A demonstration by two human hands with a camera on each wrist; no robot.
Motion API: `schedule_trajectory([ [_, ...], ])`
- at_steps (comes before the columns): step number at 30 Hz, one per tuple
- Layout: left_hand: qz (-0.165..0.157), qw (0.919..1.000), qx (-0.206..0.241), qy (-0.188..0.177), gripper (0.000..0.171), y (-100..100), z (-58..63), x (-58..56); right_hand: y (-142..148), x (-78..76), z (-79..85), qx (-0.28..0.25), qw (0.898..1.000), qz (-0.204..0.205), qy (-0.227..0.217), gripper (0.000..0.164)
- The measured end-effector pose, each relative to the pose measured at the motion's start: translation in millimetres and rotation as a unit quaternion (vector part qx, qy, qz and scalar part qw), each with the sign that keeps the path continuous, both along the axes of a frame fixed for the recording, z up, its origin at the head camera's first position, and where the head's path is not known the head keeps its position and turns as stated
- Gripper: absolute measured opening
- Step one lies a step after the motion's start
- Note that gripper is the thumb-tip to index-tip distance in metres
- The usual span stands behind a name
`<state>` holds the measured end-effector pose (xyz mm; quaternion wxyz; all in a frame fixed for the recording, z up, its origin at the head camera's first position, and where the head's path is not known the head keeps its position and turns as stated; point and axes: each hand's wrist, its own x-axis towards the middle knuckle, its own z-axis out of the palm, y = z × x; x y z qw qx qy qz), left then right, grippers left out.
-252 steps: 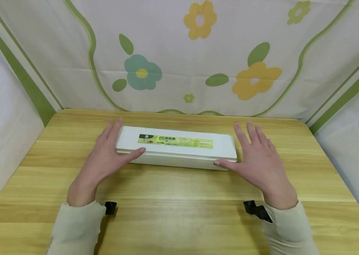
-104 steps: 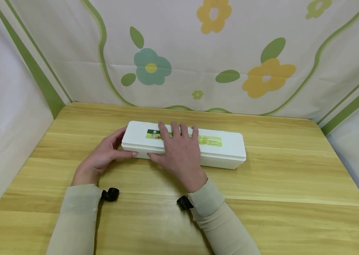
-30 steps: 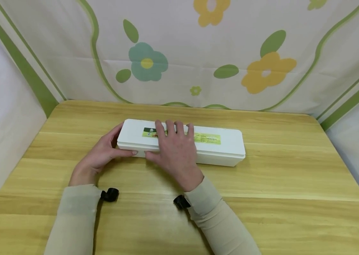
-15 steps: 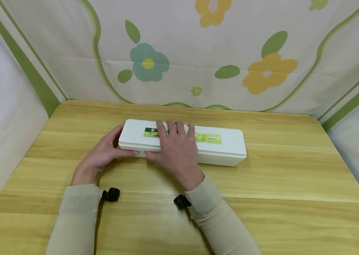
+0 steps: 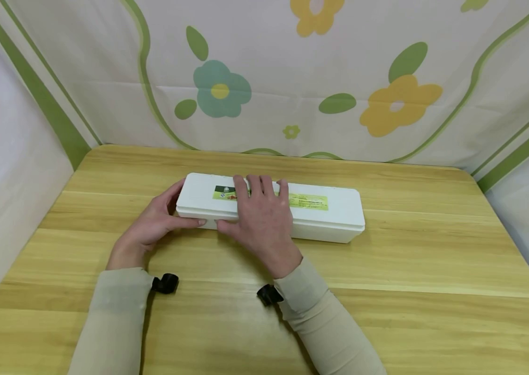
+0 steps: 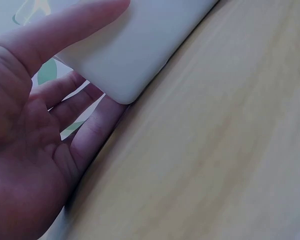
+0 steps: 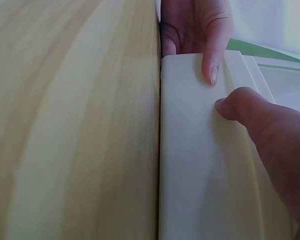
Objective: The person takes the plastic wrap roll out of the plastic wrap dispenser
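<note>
We see the white box (image 5: 325, 220) on the table (image 5: 433, 255), lying lengthwise and roughly parallel to the far edge. At the box's left end, our left hand (image 5: 154, 224) grips it, thumb along the front wall and fingers round the end; the left wrist view shows those fingers slightly apart, reaching low near the wood. Across the box's middle, our right hand (image 5: 264, 224) holds it from above, fingers a little apart over the top with tips at the back edge, thumb on the front wall. The two thumbs are near each other on that wall but apart. Part of the green label (image 5: 310, 201) shows to either side of the right hand. Behind the box, a strip of wood separates it from the table's far edge, where the flowered cloth (image 5: 283, 67) hangs. Past both box ends, wood runs well out to the side edges. The deepest room is in front of the box, where our forearms reach over.
</note>
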<state>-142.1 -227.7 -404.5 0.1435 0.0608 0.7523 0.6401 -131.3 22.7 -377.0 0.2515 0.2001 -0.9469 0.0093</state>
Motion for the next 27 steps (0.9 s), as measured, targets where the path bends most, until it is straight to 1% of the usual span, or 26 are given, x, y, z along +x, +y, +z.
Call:
schedule_trajectory([
  [3,0.003,1.0,-0.002,0.0,0.108,-0.4,-0.5,0.4,-0.7,0.2,0.7,0.01,1.0,-0.004,-0.013,0.093],
  [5,0.004,1.0,-0.002,-0.002,0.109,-0.5,-0.7,0.7,-0.8,0.4,1.0,0.015,1.0,-0.005,-0.014,0.093],
  [11,0.004,1.0,-0.004,-0.006,0.11,-0.2,0.4,1.2,1.0,1.4,0.3,0.013,1.0,0.002,0.006,0.089],
  [14,0.006,0.9999,-0.009,-0.005,0.11,0.2,0.8,0.9,2.9,0.9,-0.2,0.001,1.0,0.014,0.024,0.086],
  [21,0.004,0.9999,-0.015,0.007,0.109,0.6,-2.0,-1.2,5.2,-2.0,-2.6,-0.059,0.997,0.034,0.049,0.078],
  [27,0.005,0.9997,-0.022,0.014,0.11,-0.9,-3.5,-1.4,3.9,-3.1,-3.0,-0.072,0.995,0.032,0.059,0.081],
])
